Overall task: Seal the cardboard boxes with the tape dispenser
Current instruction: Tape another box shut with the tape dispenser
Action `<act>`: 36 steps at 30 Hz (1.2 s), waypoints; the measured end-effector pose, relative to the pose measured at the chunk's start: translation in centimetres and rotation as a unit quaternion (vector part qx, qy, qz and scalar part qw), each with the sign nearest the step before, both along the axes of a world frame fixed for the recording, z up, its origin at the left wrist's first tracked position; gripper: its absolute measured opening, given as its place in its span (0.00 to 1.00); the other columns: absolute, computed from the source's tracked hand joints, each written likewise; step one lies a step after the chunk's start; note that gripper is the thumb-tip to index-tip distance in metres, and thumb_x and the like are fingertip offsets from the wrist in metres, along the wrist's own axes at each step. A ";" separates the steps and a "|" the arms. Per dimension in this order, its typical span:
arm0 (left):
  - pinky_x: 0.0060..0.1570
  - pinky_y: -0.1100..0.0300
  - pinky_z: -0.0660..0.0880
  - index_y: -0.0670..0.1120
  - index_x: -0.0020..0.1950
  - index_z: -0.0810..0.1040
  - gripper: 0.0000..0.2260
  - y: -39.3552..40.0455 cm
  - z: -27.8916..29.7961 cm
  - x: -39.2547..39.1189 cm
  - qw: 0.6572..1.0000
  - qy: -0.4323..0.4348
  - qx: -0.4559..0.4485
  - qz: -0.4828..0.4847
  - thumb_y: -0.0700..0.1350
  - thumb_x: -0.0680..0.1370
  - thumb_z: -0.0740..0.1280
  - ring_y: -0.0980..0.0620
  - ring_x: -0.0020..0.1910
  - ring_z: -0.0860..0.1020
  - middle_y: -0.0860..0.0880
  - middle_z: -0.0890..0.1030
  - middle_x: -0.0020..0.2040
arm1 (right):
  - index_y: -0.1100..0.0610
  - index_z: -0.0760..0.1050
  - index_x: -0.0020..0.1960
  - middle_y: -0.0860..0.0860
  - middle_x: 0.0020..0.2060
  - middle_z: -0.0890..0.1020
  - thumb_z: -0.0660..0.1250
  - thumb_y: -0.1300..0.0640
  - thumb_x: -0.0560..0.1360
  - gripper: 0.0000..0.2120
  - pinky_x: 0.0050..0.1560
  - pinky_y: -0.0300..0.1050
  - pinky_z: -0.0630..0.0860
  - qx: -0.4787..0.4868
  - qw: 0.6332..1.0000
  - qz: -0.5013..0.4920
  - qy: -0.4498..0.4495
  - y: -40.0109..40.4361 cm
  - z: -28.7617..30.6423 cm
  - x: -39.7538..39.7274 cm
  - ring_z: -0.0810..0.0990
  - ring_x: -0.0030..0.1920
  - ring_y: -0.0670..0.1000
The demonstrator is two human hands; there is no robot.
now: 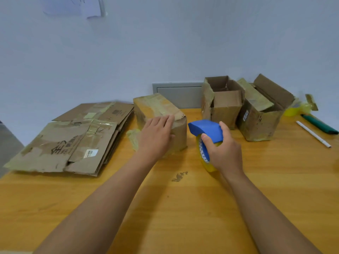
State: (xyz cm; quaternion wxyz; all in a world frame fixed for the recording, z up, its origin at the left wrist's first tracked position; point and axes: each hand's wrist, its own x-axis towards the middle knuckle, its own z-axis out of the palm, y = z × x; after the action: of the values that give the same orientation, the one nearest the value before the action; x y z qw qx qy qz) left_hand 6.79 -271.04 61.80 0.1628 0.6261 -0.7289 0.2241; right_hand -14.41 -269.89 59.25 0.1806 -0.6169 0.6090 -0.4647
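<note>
On table [183,208]: one closed box [161,109], left fingers [165,120] flat on it; two open boxes [222,101]; right fingers [207,142] grip tape dispenser [205,130].

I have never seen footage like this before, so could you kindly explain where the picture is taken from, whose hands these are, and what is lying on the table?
There is no machine here: a person wears a wide-angle camera on the head, so this single picture looks forward and down along both bare forearms.

The left hand rests flat, fingers straight, on a closed, taped cardboard box. The right hand grips a blue tape dispenser loaded with a yellowish tape roll, standing on the wooden table just right of that box.

Farther back on the right stand two open boxes with their flaps up. On the left lies a stack of flattened cardboard. At the far right are a spare yellow tape roll, a green pen-like object and a white pen.
</note>
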 end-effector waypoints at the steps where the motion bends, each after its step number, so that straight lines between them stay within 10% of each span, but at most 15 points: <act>1: 0.66 0.52 0.65 0.46 0.75 0.67 0.29 0.0 0.1 0.0 1.000 0.002 0.000 -0.005 0.53 0.77 0.69 0.46 0.67 0.71 0.48 0.74 0.71 | 0.50 0.62 0.77 0.52 0.58 0.79 0.66 0.36 0.76 0.35 0.52 0.54 0.76 0.004 1.000 0.000 0.006 -0.3 0.1 0.0 0.77 0.56 0.57; 13: 0.59 0.54 0.68 0.47 0.69 0.75 0.16 -0.1 1.8 1.6 0.984 0.155 0.036 -0.085 0.49 0.82 0.63 0.46 0.61 0.76 0.48 0.82 0.61 | 0.51 0.62 0.77 0.53 0.57 0.78 0.66 0.38 0.77 0.34 0.47 0.48 0.71 -0.009 0.999 -0.026 0.028 -0.4 -0.7 0.1 0.75 0.54 0.55; 36: 0.42 0.50 0.74 0.40 0.54 0.82 0.06 4.1 1.1 2.5 0.969 0.149 -0.074 -0.184 0.36 0.77 0.69 0.44 0.43 0.77 0.47 0.82 0.45 | 0.52 0.68 0.75 0.48 0.56 0.75 0.66 0.38 0.77 0.31 0.50 0.44 0.68 0.036 0.997 -0.014 -0.071 -2.8 0.4 -2.5 0.73 0.53 0.49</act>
State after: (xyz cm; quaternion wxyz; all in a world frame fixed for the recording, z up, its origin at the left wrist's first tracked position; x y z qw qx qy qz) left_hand 9.33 -266.97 62.86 0.3541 0.4942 -0.7801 0.1475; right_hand -16.89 -272.65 59.67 0.2391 -0.5665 0.6197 -0.4877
